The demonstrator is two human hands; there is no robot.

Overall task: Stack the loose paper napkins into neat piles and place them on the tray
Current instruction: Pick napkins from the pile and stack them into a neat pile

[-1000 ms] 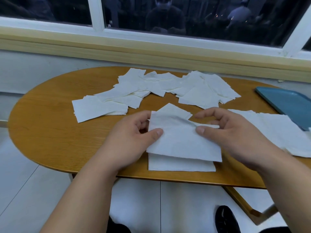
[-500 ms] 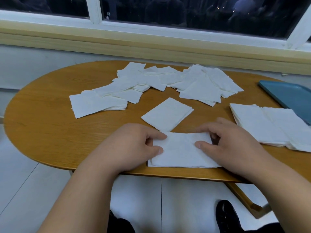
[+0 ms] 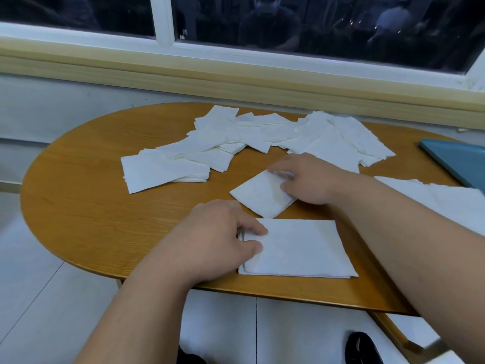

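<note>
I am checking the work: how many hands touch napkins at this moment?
2. The left hand holds the near stack; the right hand grips the tilted napkin behind it. None hidden.

Loose white paper napkins (image 3: 262, 137) sprawl overlapping across the far tabletop (image 3: 91, 206). A squared pile (image 3: 301, 250) lies at the near edge, a tilted small stack (image 3: 258, 197) just behind. The flat blue tray (image 3: 462, 158) sits far right.
</note>
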